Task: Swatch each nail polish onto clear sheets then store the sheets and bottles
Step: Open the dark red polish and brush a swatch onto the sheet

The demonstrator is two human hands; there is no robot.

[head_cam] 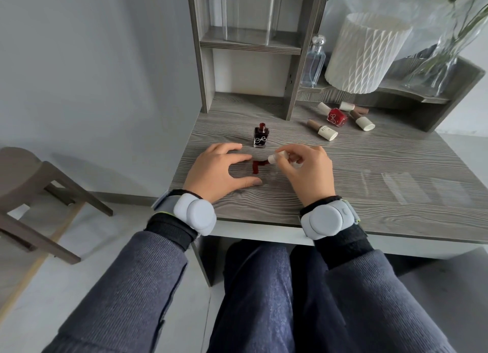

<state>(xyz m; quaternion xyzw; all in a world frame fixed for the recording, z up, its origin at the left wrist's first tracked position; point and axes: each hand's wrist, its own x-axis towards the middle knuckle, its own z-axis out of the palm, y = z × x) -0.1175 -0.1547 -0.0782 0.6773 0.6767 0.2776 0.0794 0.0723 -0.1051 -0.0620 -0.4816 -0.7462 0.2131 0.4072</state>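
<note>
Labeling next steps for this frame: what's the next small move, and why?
Probably lift the brush cap, pinched in the right hand, back to the open dark bottle: the dark red swatch already looks filled, while the left hand presses down beside it.

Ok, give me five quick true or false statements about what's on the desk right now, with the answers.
1. The dark polish bottle stands upright with its cap off. True.
2. The right hand holds nothing. False: it pinches the brush cap, with the brush down on the dark red swatch.
3. The left hand rests on the desk just left of the dark red swatch. True.
4. The red bottle stands upright. False: it lies on its side among the beige bottles at the back right.
5. Spare clear sheets lie on the desk to the right of the hands. True.
</note>
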